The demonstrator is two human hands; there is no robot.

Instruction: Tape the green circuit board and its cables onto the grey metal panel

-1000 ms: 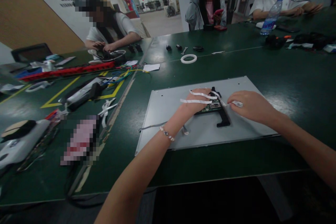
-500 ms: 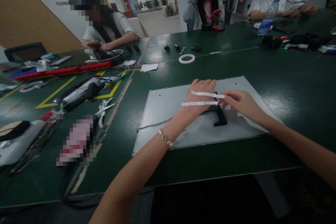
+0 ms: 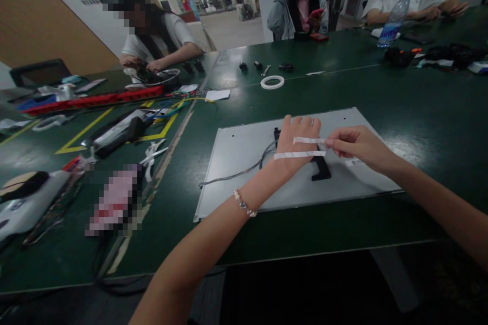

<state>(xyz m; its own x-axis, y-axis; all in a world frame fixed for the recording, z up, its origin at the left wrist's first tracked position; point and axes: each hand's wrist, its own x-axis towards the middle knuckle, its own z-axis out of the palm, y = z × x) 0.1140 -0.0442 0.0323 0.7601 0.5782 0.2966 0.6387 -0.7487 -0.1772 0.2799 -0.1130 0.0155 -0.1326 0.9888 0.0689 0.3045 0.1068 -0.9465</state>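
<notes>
Palm down, my left hand (image 3: 298, 139) lies over a black bracket-like part (image 3: 323, 168) on a pale flat panel (image 3: 229, 162); its fingers bend away beyond the knuckles and are hidden. A white tape strip (image 3: 297, 154) lies across the back of that hand near the wrist. Above it, a second white tape strip (image 3: 308, 140) runs over the same hand. My right hand (image 3: 353, 143) pinches that upper strip's right end between thumb and fingertips. A thin grey cable (image 3: 232, 176) runs from the black part to the panel's left edge.
A tape roll (image 3: 272, 82), a small wrench (image 3: 266, 69) and black parts sit farther back on the green table (image 3: 430, 122). On the left are white strips (image 3: 153, 157), a power strip (image 3: 99, 99) and cables. Several people sit around; a bottle (image 3: 394, 20) stands at back right.
My right hand and the upper strip have shifted right across my left hand. My left hand has moved slightly right too, leaving more of the grey cable in sight.
</notes>
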